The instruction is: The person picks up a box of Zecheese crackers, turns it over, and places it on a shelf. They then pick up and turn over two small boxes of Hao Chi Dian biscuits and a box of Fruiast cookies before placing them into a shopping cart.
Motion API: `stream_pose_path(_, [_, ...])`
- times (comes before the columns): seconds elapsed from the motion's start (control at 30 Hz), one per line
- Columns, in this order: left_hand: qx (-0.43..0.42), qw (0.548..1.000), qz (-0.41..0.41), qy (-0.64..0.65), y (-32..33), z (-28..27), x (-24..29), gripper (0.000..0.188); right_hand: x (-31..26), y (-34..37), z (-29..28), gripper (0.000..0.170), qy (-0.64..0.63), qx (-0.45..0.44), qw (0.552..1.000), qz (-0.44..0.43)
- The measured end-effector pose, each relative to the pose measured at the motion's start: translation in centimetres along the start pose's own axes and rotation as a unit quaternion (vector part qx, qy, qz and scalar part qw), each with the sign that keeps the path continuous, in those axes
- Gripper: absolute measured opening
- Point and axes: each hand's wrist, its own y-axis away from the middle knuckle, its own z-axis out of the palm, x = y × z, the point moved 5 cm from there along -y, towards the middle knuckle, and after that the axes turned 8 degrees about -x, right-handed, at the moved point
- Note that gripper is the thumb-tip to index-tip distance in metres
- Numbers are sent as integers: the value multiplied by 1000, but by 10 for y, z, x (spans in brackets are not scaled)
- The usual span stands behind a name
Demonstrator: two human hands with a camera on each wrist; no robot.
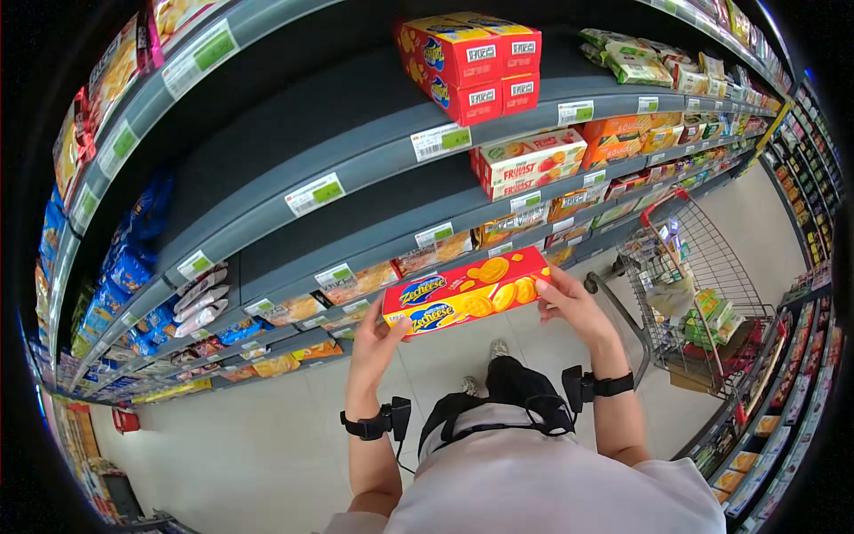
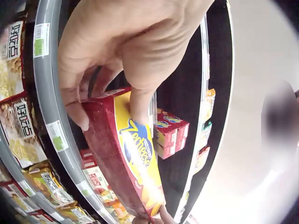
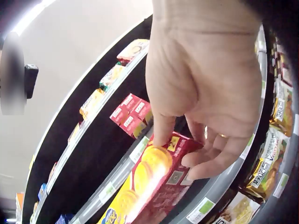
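A long red and yellow box of Zecheese crackers (image 1: 467, 292) is held level in front of the body, before the shelves. My left hand (image 1: 374, 345) grips its left end. In the left wrist view the thumb (image 2: 140, 105) lies on the yellow face, with the fingers round the red side. At the opposite end my right hand (image 1: 576, 311) pinches the box. The right wrist view has that thumb (image 3: 163, 133) on the cookie picture and fingertips (image 3: 191, 163) against the red side. Palms and hands hide parts of both ends.
Matching red boxes (image 1: 476, 71) are stacked on the upper shelf (image 1: 267, 178). White and red Fruiast boxes (image 1: 534, 160) sit one level lower. A wire shopping cart (image 1: 703, 258) holding packages stands at the right. Blue snack bags (image 1: 129, 271) fill the left shelves; a red basket (image 1: 125, 420) is on the floor.
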Motion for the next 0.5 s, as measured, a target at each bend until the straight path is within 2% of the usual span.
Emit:
stream_pose_path(0.07, [-4,999,18,-34,-19,-1,9,65,8,-28,-8,50,20,-5,1000,2])
stream_pose_path(0.13, [-8,997,36,-70,-40,-11,13,70,8,-57,-10,46,16,-10,999,-39])
stream_pose_path(0.2, [2,970,36,-239,-67,-27,18,72,8,-86,-13,44,-5,-23,998,-54])
stream_pose_path(0.27, [3,976,32,-217,-90,-36,31,71,9,-116,-13,46,27,-58,998,-24])
stream_pose_path(0.3, [13,976,14,-216,-102,-43,32,69,4,-131,-12,49,25,-77,995,-64])
stream_pose_path(0.33, [26,976,-8,-215,-111,-53,30,68,3,-143,-16,49,26,-83,994,-64])
stream_pose_path(0.37, [-2,980,2,-201,-125,-65,22,66,-4,-150,-16,51,19,-87,995,-54])
stream_pose_path(0.4, [8,980,-2,-200,-131,-69,21,66,-7,-158,-15,52,13,-91,995,-43])
stream_pose_path(0.5, [-13,979,-58,-196,-147,-76,22,61,-4,-180,-23,54,24,-128,991,-27])
